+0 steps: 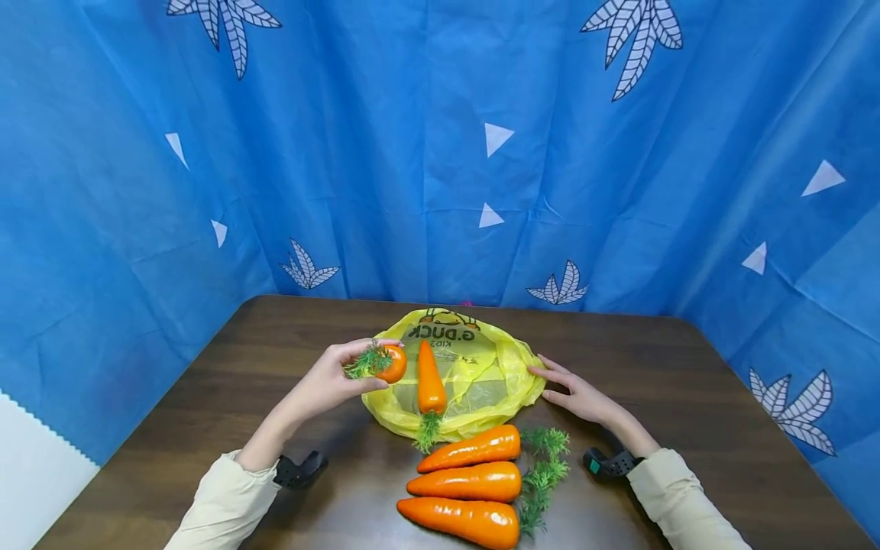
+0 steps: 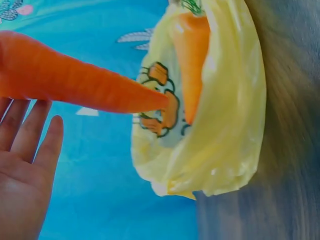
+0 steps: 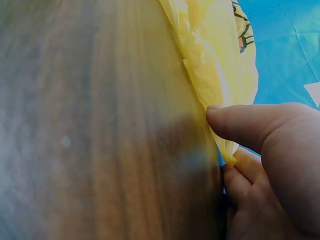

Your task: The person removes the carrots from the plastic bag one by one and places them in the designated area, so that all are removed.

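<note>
My left hand (image 1: 333,380) holds a glossy artificial carrot (image 1: 393,365) by its thick leafy end, above the left rim of a yellow plastic bag (image 1: 481,418). In the left wrist view this carrot (image 2: 85,77) lies sideways, its tip pointing at the bag. The bag's mouth is spread wide, and a second carrot (image 1: 430,382) lies inside with its green leaves over the near rim. At the bag's right edge is my right hand (image 1: 580,393). The right wrist view shows the thumb (image 3: 240,120) in front of the yellow plastic and fingers behind it, pinching the edge.
Three more carrots (image 1: 467,483) lie side by side in front of the bag, leaves to the right. They rest on a dark wooden table (image 1: 619,344). A blue patterned curtain (image 1: 385,153) hangs behind and on both sides.
</note>
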The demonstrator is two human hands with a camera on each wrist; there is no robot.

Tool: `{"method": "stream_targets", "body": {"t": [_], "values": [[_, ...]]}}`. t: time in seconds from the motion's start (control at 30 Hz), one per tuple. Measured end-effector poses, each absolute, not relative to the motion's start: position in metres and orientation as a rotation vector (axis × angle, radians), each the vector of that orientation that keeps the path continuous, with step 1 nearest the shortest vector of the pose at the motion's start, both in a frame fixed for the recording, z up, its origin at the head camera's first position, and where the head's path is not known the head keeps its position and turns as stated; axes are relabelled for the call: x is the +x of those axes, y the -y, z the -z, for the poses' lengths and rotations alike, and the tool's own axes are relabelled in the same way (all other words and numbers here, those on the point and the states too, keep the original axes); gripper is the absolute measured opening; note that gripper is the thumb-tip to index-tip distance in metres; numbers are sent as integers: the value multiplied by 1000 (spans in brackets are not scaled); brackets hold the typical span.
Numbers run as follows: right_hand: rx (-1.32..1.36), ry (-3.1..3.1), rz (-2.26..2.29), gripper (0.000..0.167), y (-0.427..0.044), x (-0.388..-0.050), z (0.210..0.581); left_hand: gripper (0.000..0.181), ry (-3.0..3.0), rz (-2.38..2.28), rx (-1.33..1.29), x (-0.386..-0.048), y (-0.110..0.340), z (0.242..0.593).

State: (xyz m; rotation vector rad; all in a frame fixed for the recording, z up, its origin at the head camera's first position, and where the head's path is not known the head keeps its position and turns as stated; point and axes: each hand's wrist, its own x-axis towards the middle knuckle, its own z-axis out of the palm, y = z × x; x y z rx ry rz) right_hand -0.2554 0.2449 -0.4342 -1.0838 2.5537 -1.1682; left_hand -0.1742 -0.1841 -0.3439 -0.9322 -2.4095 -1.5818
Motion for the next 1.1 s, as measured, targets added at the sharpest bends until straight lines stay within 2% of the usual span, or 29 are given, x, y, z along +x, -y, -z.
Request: {"method": "stream_targets", "body": {"t": [0.37,0.7,1.1], "values": [[-1047,-2537,1211,44,-245,-255,436,33,2312,1438,-1023,-141,178,335],[-1017,-2518,1200,44,-244,-256,435,47,2500,1118,-1160,-124,172,353],[-1011,-2513,1198,44,-247,-257,438,49,2601,1019,-1207,-126,167,381]]}}
